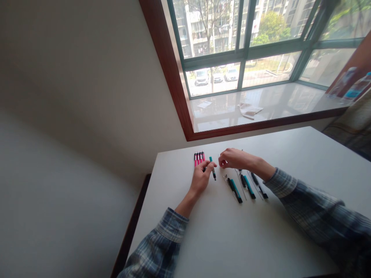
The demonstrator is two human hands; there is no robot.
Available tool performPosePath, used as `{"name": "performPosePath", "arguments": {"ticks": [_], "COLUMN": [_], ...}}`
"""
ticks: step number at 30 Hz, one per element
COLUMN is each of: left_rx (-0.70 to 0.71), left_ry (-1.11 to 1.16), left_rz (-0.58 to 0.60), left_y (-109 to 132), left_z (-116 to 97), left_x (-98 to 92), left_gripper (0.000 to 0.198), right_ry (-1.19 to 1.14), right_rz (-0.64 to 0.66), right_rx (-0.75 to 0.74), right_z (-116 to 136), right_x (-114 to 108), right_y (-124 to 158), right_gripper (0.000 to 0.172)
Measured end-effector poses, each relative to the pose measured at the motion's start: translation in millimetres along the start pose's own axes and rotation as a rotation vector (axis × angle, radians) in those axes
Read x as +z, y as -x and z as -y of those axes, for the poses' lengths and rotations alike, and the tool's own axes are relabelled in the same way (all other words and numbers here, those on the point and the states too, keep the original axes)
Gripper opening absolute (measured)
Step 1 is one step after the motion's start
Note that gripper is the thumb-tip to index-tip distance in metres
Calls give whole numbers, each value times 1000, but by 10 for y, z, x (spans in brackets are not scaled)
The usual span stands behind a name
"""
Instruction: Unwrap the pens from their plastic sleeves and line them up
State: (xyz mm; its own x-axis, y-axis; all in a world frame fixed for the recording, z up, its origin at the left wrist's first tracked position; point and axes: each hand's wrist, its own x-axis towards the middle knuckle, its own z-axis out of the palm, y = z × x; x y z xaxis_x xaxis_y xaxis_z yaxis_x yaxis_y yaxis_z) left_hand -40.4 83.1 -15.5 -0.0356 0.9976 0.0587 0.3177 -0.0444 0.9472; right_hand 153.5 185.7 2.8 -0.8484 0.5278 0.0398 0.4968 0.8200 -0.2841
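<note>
Between the thumb and fingers of my left hand point(201, 178) is a pen piece with a teal end and black lower part point(213, 173), held tilted above the table. My right hand point(228, 157) is just to its right, fingers curled in a pinch; whatever they hold is too small to make out. Beyond my left hand, several pink pens point(199, 156) lie side by side, partly covered by it. Nearer me, below my right hand, lie groups of teal and black pen parts point(236, 190) with thin pale rods point(242, 187) beside them. Some parts are hidden under my right hand and wrist.
The white table point(226, 239) stands against the wall below a red-brown window frame point(232, 129). Crumpled paper point(249, 110) lies on the sill, with plastic bottles point(358, 88) at its right end. A dark edge point(131, 224) runs along the table's left side.
</note>
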Motion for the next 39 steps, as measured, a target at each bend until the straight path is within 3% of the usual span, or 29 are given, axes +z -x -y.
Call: {"name": "performPosePath", "arguments": {"ticks": [7,13,17,21,28,36,39], "left_rx": [23,60,74,66,86,68,66], "left_ry": [-54,-3,-35,-1,10,27,49], "left_rz": [12,101,150,161,163,173,167], "left_y": [26,59,74,63,37,29,34], "left_z": [46,145,182,195,177,185,192], "left_x": [38,49,56,59,56,66,70], "left_gripper": [37,39,41,40,40,38,35], "right_ry": [-20,-104,-243,-335,-332,-370,-381], "right_rz": [7,-273,-365,-305,-114,-111,-206], "right_rx": [7,121,81,3,-61,-84,-72], "right_z": [15,-41,11,151,263,266,193], "right_x": [-46,-336,-495,-510,-468,-463,-465], "right_y": [16,120,168,149,124,126,139], "right_gripper": [11,14,22,28,19,19,28]}}
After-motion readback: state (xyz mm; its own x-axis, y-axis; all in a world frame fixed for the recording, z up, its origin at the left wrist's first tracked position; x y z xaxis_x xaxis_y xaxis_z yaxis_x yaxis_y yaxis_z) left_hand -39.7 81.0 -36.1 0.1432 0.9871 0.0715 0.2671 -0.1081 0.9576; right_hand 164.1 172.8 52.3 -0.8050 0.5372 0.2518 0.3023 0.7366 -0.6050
